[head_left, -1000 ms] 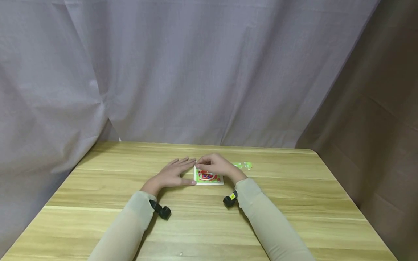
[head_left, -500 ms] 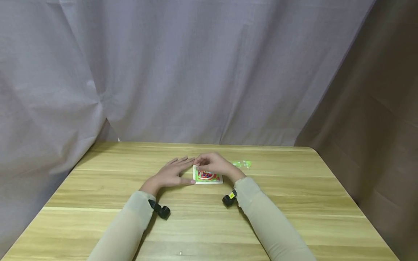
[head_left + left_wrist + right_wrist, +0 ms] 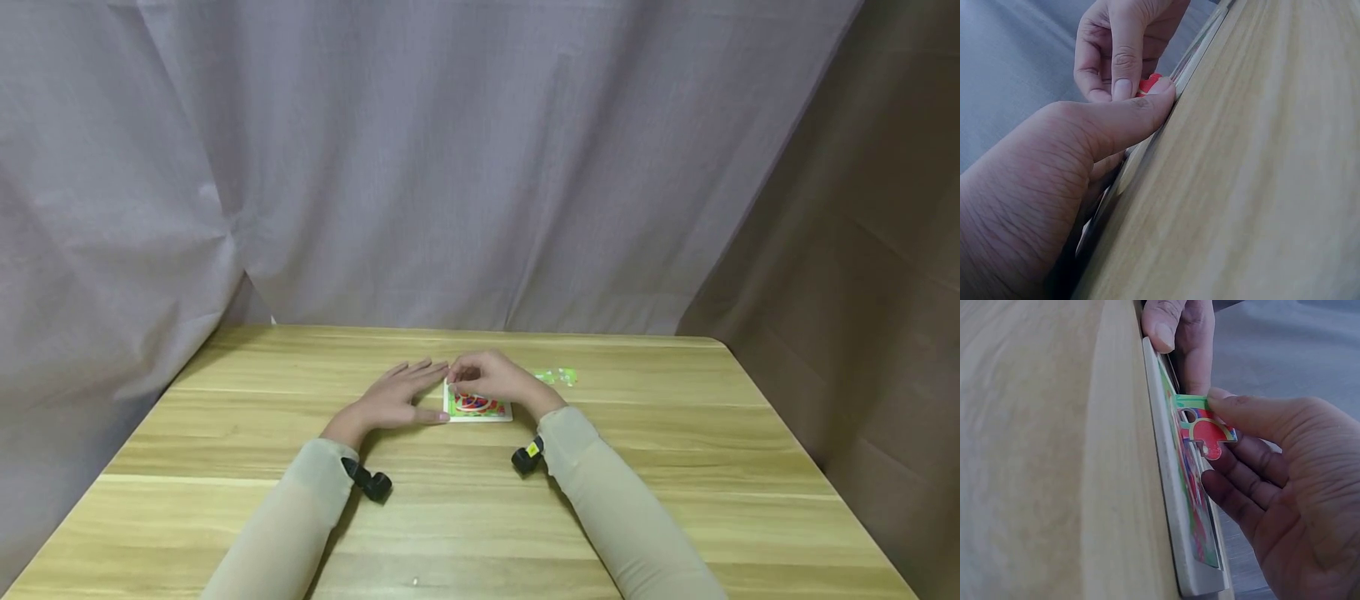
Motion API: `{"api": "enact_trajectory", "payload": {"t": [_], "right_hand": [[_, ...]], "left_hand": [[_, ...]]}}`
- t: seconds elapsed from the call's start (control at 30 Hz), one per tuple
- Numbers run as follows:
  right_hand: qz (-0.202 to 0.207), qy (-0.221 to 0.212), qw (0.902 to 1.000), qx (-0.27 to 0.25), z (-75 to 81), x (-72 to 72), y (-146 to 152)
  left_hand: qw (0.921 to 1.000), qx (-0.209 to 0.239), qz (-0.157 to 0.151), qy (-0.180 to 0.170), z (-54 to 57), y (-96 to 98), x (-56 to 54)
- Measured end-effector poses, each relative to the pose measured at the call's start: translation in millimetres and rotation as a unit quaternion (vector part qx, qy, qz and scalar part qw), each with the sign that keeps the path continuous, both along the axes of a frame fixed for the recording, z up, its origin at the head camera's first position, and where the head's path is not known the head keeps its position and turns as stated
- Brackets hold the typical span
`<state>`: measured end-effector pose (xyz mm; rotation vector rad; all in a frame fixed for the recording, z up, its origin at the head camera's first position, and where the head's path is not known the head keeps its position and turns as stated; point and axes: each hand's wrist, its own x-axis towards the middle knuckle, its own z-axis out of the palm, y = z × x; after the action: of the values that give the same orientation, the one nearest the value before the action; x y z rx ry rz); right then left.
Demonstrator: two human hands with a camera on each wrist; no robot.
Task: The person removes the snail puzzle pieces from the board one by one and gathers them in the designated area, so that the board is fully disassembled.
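In the head view, a small jigsaw puzzle with a white-rimmed tray (image 3: 480, 419) lies on the table, showing a red, green and blue picture. My left hand (image 3: 396, 397) rests at its left side with fingers spread; the thumb is right at the near left corner. Over the tray's far left part is my right hand (image 3: 498, 379). It pinches a jigsaw piece (image 3: 1210, 432) between thumb and fingers. That piece is red with green and blue, tilted up from the tray in the right wrist view. The left wrist view shows only a bit of its red.
Several loose green puzzle pieces (image 3: 558, 377) lie on the wooden table (image 3: 465, 517), right of the tray and partly behind the right wrist. A grey curtain (image 3: 420, 167) hangs behind the table's far edge, and a darker brown one (image 3: 862, 292) at the right.
The head view has shifted slightly. Both hands stay almost in place, the right still pinching the piece over the tray's far left part.
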<state>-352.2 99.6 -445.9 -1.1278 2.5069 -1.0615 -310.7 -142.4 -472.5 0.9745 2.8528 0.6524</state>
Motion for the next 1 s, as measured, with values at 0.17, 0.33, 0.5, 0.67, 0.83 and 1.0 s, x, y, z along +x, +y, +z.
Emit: {"api": "enact_trajectory", "payload": {"t": [0.17,0.33,0.5,0.67,0.83,1.0], "right_hand": [[0.002,-0.004,1.0,0.001,2.6,0.6,0.6],[0.006,0.004,0.9999,-0.01,3.4,-0.3,2.1],[0.002,0.01,0.9998,-0.018,3.4,-1.5,3.9],[-0.001,0.001,0.9998,-0.022,4.5,-2.7,5.2],[-0.001,-0.017,0.9995,-0.026,5.0,-2.0,7.8],[-0.014,-0.031,0.999,-0.029,4.3,-1.4,14.8]], "left_hand": [[1.0,-0.005,0.003,-0.004,-0.3,0.7,-0.8],[1.0,-0.001,0.002,-0.001,0.1,0.5,-1.0],[1.0,-0.004,0.002,-0.001,0.3,-0.2,-0.4],[1.0,-0.003,0.002,0.0,0.7,-0.3,-1.0],[1.0,-0.004,0.001,0.003,-1.8,-0.7,-1.0],[1.0,-0.007,0.003,0.0,-5.5,0.6,-1.1]]}}
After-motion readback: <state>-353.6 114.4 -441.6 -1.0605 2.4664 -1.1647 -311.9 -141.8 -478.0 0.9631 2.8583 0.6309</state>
